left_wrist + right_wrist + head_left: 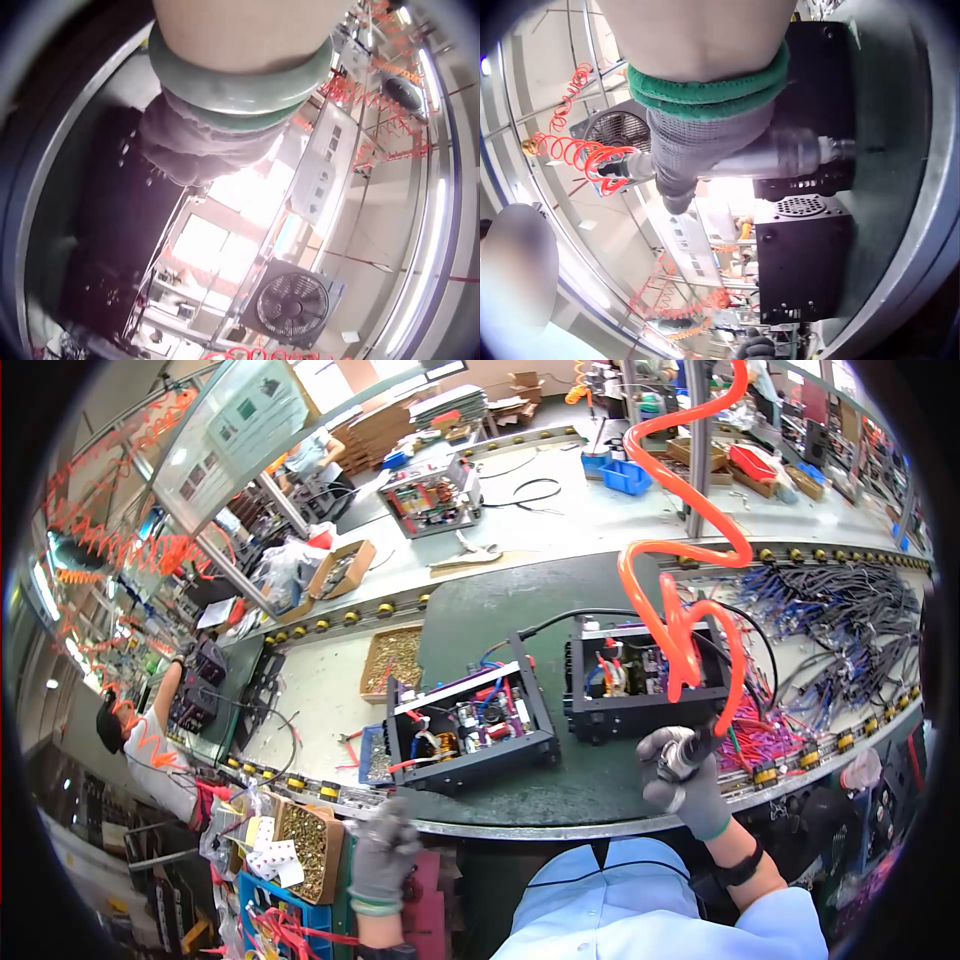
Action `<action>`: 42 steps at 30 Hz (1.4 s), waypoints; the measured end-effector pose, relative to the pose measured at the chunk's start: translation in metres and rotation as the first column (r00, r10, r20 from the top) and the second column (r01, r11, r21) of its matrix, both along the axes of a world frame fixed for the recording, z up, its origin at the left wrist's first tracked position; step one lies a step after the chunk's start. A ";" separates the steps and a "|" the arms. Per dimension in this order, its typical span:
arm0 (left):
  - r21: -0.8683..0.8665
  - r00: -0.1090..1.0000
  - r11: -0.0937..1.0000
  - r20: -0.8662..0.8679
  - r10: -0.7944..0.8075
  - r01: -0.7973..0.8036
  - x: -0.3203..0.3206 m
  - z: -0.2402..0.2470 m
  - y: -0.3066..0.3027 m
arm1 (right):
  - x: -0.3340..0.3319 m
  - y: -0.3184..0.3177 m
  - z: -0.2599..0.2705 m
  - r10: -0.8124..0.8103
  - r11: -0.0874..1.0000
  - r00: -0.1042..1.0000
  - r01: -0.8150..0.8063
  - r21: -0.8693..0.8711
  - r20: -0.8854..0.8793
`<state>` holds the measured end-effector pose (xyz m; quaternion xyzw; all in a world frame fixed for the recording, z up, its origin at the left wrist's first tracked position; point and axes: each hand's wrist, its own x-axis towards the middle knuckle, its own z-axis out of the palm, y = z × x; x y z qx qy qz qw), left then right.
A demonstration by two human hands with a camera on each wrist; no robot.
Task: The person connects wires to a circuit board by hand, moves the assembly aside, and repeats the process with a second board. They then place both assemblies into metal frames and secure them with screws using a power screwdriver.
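My gloved right hand (688,780) grips a pneumatic screwdriver (684,756), joined to an orange coiled hose (740,660), at the table's front edge. In the right wrist view the hand (705,150) is curled round the tool's grey body (780,154). Two black open-topped housings with wiring stand on the green mat: one in the middle (470,722), one (645,705) just beyond the right hand. My gloved left hand (384,855), blurred, is over the near edge beside a box of screws (310,852); its fingers look bent, and whether they hold anything is unclear. The left wrist view shows the glove (210,146) from behind.
A carton of small screws (392,660) and a blue tray (375,755) stand left of the middle housing. Bundled cables (840,620) lie at the right. Another unit (430,498) sits on the far bench. A person (150,750) works at the left.
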<state>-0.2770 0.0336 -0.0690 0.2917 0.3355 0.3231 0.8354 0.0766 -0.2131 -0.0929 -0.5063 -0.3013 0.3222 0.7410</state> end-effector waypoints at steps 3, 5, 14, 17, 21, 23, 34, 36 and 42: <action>0.059 0.976 0.977 -0.091 -0.197 0.203 0.041 -0.007 -0.034 | 0.003 -0.009 -0.028 0.141 0.986 0.958 -0.113 -0.121 0.250; 0.013 0.934 0.935 -0.057 -0.352 0.353 0.071 -0.013 -0.048 | 0.007 0.003 -0.044 0.133 0.990 0.817 -0.133 -0.041 0.562; -0.023 0.847 0.887 0.311 -0.431 0.460 0.162 0.004 -0.053 | 0.003 0.078 0.087 0.373 0.896 0.923 -0.331 0.295 -0.096; -0.009 0.929 0.942 0.170 -0.328 0.334 0.173 0.030 -0.053 | -0.020 0.100 0.125 0.312 0.798 0.949 -0.235 0.554 -0.046; 0.001 0.919 0.969 0.317 -0.234 0.247 0.173 0.038 -0.044 | -0.026 0.124 0.127 0.315 0.725 0.949 -0.244 0.644 0.005; -0.063 0.874 0.954 0.422 -0.241 0.294 0.168 0.028 -0.036 | -0.035 0.127 0.130 0.298 0.765 0.947 -0.165 0.622 -0.116; -0.302 0.766 0.855 0.623 -0.157 0.421 0.174 0.030 -0.025 | -0.020 0.158 0.102 0.448 0.606 0.887 -0.395 0.690 0.114; -0.313 0.744 0.845 0.654 -0.139 0.433 0.176 0.027 -0.026 | -0.027 0.157 0.115 0.374 0.601 0.911 -0.383 0.701 0.176; -0.177 0.854 0.960 0.511 -0.099 0.217 0.180 0.020 -0.037 | -0.028 0.149 0.104 0.278 0.677 0.947 -0.314 0.666 0.164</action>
